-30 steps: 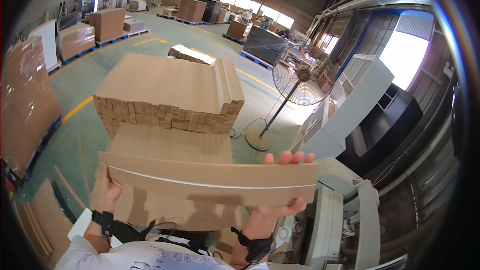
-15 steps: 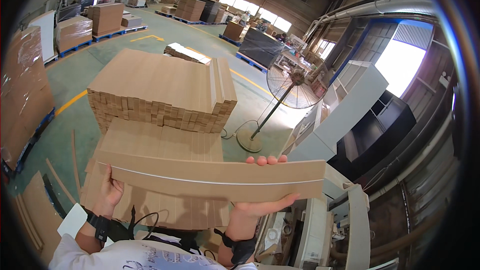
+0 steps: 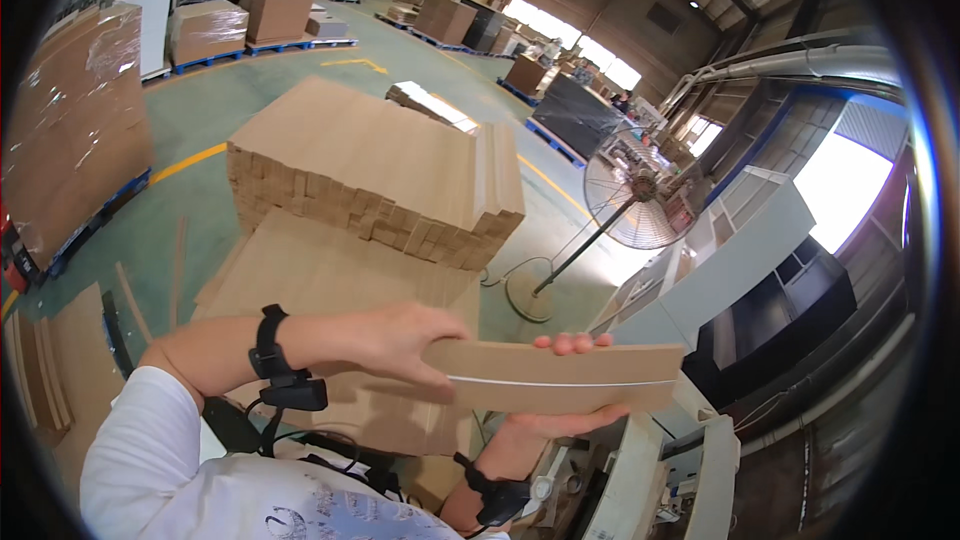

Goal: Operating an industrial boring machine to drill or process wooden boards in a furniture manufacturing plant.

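A tan fibreboard strip [image 3: 570,364] with a thin white line along its face is held out in front of me. My right hand [image 3: 570,424] grips it near its right end, the thumb below along the lower edge and fingertips showing over the top edge. My left hand [image 3: 415,340], slightly blurred, is closed over the strip farther left, thumb on the near face. Whether the strip runs on behind my left hand and forearm is hidden. Below and beyond lies a layer of flat tan boards [image 3: 350,265].
A tall stack of tan strips [image 3: 370,160] stands beyond the flat boards. To its right is a pedestal fan [image 3: 640,185]. White cabinets [image 3: 735,250] and a black cabinet [image 3: 780,310] stand at right. Wrapped pallet loads [image 3: 75,140] line the left. Loose strips [image 3: 130,300] lie at lower left.
My left hand has moved right along the strip from its left end, bringing my forearm across the boards. My right hand keeps its grip. The view has shifted, so the surroundings sit farther right.
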